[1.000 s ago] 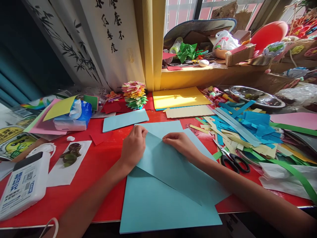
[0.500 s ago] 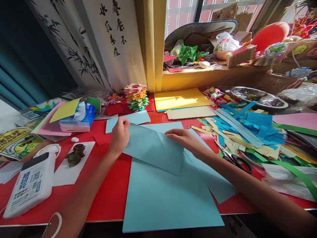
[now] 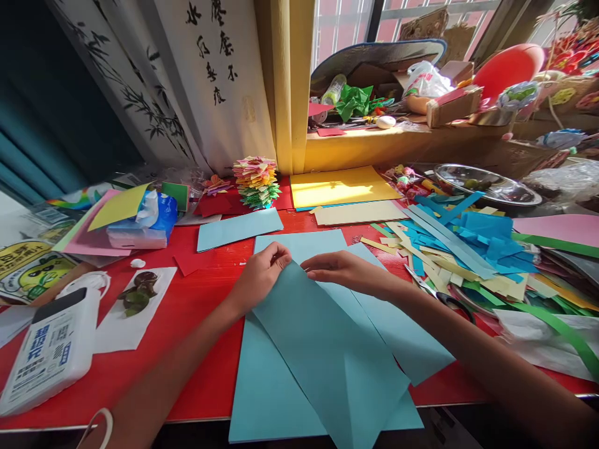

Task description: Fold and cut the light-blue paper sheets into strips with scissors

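A light blue sheet hangs slantwise from its upper left corner, a crease running through its lower part. My left hand pinches that corner. Close beside it, my right hand has thumb and fingers near each other at the sheet's upper edge; whether they grip the paper cannot be made out. Beneath lies a larger light blue sheet on the red table. Another blue piece lies partly under my right forearm.
Scissors and paper strips lie at the right. Farther back are a metal bowl, yellow paper and a folded-paper stack. A white case and tissue pack are at the left.
My left hand has moved right and slightly down, close to my right hand. The held sheet has turned, its far end now hanging down toward the table's front edge.
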`<act>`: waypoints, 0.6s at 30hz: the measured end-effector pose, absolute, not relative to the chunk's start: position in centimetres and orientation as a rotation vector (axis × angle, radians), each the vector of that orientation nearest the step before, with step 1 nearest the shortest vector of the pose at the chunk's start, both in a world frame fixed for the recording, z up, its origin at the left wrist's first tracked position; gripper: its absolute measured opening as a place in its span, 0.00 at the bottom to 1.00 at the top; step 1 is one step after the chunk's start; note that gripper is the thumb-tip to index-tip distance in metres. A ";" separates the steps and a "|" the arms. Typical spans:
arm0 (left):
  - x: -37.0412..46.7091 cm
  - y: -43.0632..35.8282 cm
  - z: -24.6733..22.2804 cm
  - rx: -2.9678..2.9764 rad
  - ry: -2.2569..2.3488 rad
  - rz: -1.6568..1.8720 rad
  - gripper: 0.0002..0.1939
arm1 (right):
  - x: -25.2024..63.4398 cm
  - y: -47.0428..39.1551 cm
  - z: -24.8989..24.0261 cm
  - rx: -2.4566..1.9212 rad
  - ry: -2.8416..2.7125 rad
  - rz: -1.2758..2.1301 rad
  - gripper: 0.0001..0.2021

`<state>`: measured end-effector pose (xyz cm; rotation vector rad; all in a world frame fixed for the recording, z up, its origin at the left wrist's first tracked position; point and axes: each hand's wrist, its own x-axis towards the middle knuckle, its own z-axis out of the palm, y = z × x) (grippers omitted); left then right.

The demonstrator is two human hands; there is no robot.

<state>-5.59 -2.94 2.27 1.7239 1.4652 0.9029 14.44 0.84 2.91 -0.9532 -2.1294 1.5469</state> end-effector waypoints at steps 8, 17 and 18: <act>-2.9 -4.7 1.5 1.730 1.512 1.009 0.11 | 12.4 -1.2 1.2 -1.083 -1.827 1.447 0.14; -2.4 -4.9 0.7 1.658 1.562 1.078 0.10 | 11.9 -1.7 1.2 -1.136 -1.779 1.297 0.10; -2.4 -4.9 0.7 1.674 1.570 1.075 0.10 | 11.9 -1.7 1.1 -1.143 -1.773 1.295 0.10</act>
